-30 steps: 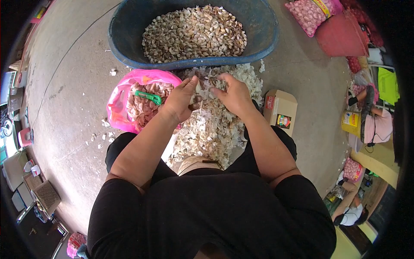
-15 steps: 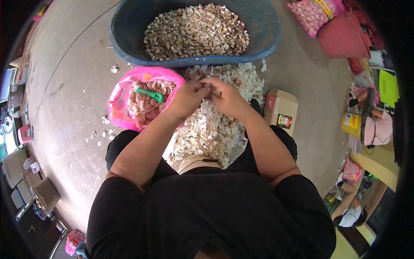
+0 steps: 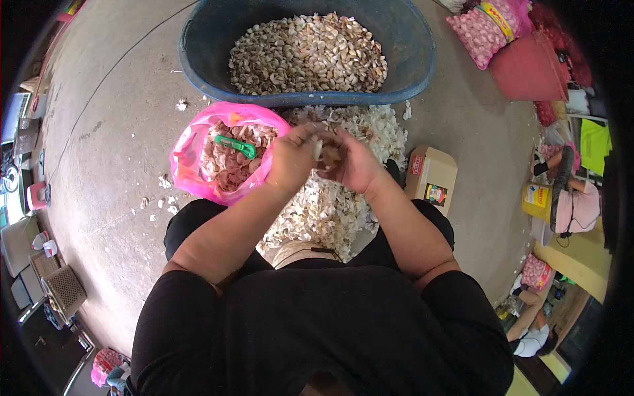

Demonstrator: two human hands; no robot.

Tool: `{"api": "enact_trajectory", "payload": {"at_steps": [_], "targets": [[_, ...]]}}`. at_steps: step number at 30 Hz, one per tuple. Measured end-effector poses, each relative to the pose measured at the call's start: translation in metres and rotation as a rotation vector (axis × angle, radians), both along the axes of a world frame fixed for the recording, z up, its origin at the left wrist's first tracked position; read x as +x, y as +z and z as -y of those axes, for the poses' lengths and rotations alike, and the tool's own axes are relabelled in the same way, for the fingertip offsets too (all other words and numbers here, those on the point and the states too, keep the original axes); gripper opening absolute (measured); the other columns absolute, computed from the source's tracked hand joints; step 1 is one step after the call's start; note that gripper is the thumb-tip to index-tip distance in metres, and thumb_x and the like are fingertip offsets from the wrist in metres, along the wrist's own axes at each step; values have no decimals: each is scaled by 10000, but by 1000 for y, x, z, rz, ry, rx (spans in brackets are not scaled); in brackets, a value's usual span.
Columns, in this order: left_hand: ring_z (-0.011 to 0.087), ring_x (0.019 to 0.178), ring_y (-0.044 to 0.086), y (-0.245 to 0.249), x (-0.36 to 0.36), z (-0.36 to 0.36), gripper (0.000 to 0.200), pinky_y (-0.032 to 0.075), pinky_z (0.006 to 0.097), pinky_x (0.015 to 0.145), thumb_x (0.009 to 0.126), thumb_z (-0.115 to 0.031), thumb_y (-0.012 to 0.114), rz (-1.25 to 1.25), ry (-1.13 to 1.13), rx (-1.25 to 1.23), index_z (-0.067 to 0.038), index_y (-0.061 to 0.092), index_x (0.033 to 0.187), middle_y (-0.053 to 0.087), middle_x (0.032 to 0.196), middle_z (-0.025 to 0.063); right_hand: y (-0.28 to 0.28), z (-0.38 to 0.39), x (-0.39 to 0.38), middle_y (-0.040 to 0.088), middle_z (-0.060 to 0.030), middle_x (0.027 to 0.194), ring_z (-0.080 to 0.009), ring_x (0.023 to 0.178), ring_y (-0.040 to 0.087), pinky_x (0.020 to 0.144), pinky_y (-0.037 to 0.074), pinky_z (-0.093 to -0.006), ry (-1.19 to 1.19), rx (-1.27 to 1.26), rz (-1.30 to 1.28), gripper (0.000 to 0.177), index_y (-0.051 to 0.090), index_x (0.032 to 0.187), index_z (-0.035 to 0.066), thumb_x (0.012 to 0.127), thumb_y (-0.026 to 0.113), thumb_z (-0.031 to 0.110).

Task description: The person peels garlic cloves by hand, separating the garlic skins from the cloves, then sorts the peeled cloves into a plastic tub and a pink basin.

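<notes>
My left hand (image 3: pixel 295 158) and my right hand (image 3: pixel 351 162) meet over a heap of white garlic skins (image 3: pixel 330 198) on the floor between my knees. Together they pinch a small pale garlic piece (image 3: pixel 319 149) between the fingertips. A blue tub (image 3: pixel 409 39) filled with garlic cloves (image 3: pixel 307 53) stands just beyond the heap. Left of my hands a pink plastic bag (image 3: pixel 191 155) holds more garlic pieces, with a green-handled tool (image 3: pixel 235 146) lying on top.
A small cardboard box (image 3: pixel 432 173) lies to the right of the heap. Mesh sacks of garlic (image 3: pixel 482 30) and a red bag (image 3: pixel 528 63) sit at the upper right. Another person (image 3: pixel 571 191) sits at the right by a yellow bucket (image 3: pixel 536 201). Scattered skins dot the concrete floor (image 3: pixel 112 132).
My hands have drawn together and back toward me, from spread at the heap's far edge to clasped around a garlic piece. The camera has tipped slightly down.
</notes>
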State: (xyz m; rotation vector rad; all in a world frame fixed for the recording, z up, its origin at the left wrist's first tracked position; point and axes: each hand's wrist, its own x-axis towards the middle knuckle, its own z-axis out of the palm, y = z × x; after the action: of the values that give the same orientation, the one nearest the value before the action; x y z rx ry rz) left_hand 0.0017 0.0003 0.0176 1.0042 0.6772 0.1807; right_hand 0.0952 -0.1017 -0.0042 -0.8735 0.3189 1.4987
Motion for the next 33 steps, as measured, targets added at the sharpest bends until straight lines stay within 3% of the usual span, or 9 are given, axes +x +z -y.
{"api": "enact_trajectory", "payload": {"at_steps": [6, 11, 13, 16, 19, 24, 27, 30, 33], "targets": [[139, 658, 538, 1, -11, 15, 231, 453, 246, 561, 828, 39, 376, 138, -137, 632, -17, 514, 1005, 561, 827, 73, -9, 1, -7, 559, -30, 843, -172, 722, 554, 633, 467, -343, -75, -30, -82, 384, 525, 955, 144, 820, 403, 483], [167, 825, 539, -15, -15, -10, 182, 434, 278, 734, 827, 34, 369, 292, 230, 403, 30, 486, 966, 561, 903, 93, -5, -5, -5, 532, -144, 1031, -267, 946, 535, 695, 495, -342, -133, 140, -118, 431, 483, 1052, 51, 858, 346, 411], [209, 856, 551, -11, -24, -23, 188, 430, 280, 750, 820, -8, 393, 18, 216, 409, 24, 511, 962, 564, 931, 136, -4, -5, 6, 441, -237, 1135, -344, 1058, 448, 811, 446, -384, -183, 258, -109, 503, 429, 1107, -29, 873, 306, 398], [216, 838, 572, -30, -39, -23, 207, 423, 286, 773, 811, -95, 452, -318, -227, 738, 7, 539, 968, 545, 949, 182, 6, -10, 20, 325, -274, 1229, -376, 1147, 336, 907, 364, -417, -236, 397, -130, 566, 355, 1169, -67, 875, 284, 411], [267, 820, 568, -29, -53, -10, 247, 433, 327, 754, 752, -146, 533, -204, -515, 1019, -12, 559, 958, 553, 911, 183, 21, -17, 28, 303, -276, 1243, -374, 1164, 311, 920, 349, -416, -287, 419, -123, 575, 319, 1192, -66, 877, 275, 412], [286, 779, 554, -28, -61, -10, 169, 435, 365, 710, 695, -153, 589, -73, -575, 1011, -23, 604, 802, 577, 825, 141, 44, -46, 49, 230, -258, 1295, -369, 1198, 253, 971, 257, -433, -294, 499, 38, 580, 268, 1223, -76, 885, 253, 395], [290, 734, 553, -10, -62, -14, 154, 437, 358, 685, 696, -175, 600, -106, -602, 978, -21, 610, 701, 572, 792, 145, 46, -81, 79, 198, -175, 1343, -338, 1236, 182, 998, 167, -429, -220, 171, 898, 536, 253, 1266, -12, 887, 276, 366], [302, 749, 553, 0, -61, -20, 186, 437, 360, 696, 715, -204, 591, -121, -579, 1010, -22, 612, 747, 570, 800, 159, 61, -95, 81, 207, -94, 1359, -356, 1237, 155, 992, 131, -452, 243, -147, 2094, 493, 254, 1299, 135, 866, 349, 350], [304, 775, 555, 7, -67, -27, 191, 435, 366, 709, 725, -202, 579, -119, -485, 990, -24, 610, 787, 573, 821, 167, 97, -101, 36, 192, -82, 1366, -358, 1240, 148, 971, 149, -485, 279, -144, 2578, 473, 291, 1284, 238, 837, 421, 322]]}}
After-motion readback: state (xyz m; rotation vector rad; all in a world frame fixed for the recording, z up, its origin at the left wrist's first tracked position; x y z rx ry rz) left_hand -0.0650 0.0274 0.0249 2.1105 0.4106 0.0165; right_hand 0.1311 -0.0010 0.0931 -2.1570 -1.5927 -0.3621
